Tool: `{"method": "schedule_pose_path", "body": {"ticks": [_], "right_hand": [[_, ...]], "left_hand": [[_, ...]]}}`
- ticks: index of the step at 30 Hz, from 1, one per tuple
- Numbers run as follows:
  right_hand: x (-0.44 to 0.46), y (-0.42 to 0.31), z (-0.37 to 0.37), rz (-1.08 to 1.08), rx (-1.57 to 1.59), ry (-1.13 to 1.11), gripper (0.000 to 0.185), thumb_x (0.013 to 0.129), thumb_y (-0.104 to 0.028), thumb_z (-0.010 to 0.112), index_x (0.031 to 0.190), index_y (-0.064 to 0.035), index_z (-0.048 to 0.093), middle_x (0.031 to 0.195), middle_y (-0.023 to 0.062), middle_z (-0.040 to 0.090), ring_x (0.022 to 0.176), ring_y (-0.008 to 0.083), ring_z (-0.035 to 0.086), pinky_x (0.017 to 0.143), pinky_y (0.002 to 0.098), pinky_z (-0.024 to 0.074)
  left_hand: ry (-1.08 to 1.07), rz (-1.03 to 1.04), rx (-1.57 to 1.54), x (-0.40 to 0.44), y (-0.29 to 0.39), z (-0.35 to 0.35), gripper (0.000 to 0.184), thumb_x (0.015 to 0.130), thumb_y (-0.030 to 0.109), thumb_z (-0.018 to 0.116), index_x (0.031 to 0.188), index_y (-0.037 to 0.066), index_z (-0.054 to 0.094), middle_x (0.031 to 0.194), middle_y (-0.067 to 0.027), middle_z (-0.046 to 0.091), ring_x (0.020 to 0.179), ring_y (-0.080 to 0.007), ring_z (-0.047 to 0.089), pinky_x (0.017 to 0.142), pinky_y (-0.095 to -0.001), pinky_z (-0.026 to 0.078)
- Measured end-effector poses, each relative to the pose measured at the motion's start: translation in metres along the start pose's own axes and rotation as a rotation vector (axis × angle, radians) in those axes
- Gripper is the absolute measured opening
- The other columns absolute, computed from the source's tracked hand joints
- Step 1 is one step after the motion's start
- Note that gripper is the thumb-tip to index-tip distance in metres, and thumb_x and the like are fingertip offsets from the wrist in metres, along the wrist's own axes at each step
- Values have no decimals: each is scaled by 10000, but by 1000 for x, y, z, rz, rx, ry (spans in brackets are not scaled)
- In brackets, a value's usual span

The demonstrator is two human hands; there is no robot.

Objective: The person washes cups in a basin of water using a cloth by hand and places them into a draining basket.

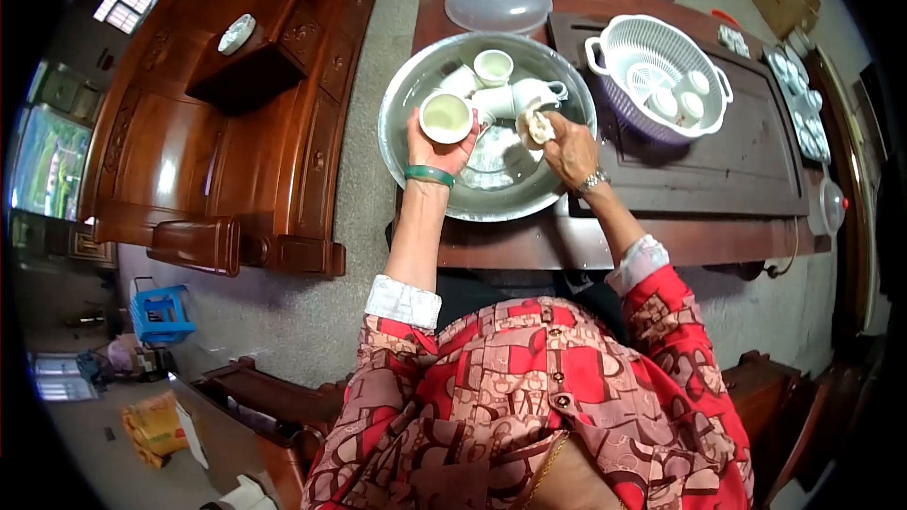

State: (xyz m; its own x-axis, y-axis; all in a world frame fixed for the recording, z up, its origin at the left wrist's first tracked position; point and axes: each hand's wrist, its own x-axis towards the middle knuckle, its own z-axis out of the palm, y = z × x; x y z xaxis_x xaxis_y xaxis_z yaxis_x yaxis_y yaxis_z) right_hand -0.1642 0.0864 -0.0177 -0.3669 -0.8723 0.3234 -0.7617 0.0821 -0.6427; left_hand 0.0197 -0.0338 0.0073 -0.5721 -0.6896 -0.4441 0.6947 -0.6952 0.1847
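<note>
Over the left part of a round metal basin [397,165], my left hand [440,146] holds a small white cup [446,118] with pale liquid in it. My right hand [571,149] pinches a crumpled whitish cloth [538,127] over the basin's right side, apart from the cup. Water stands in the basin, and behind my hands it holds another white cup [493,67], a white teapot [535,94] and other white pieces partly hidden from view.
Right of the basin, a white and purple basket [652,118] with several upturned cups stands on a dark tray [699,179]. A clear plastic lid [499,0] lies behind the basin. Farther right is a tray of cups [796,99]. A wooden bench [217,142] is at left.
</note>
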Motion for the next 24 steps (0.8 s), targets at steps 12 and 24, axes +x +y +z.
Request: {"method": "schedule_pose_path", "body": {"ticks": [12,24], "right_hand": [[-11,-12,-3,46,-87,-45,180,715,-130,560,894,-108,552,696,164,602,689,367,588,613,470,451],[-12,-8,3,28,-147,-5,158,701,-145,588,801,-45,517,642,169,596,634,359,596,560,464,458]], "left_hand": [[-41,-100,177,-11,-10,-13,499,796,378,567,1154,40,486,1159,-188,505,1034,-361,513,810,-466,473],[-27,23,1737,44,-16,-34,549,637,314,759,1067,44,551,951,-89,611,840,-208,606,709,-353,514]]}}
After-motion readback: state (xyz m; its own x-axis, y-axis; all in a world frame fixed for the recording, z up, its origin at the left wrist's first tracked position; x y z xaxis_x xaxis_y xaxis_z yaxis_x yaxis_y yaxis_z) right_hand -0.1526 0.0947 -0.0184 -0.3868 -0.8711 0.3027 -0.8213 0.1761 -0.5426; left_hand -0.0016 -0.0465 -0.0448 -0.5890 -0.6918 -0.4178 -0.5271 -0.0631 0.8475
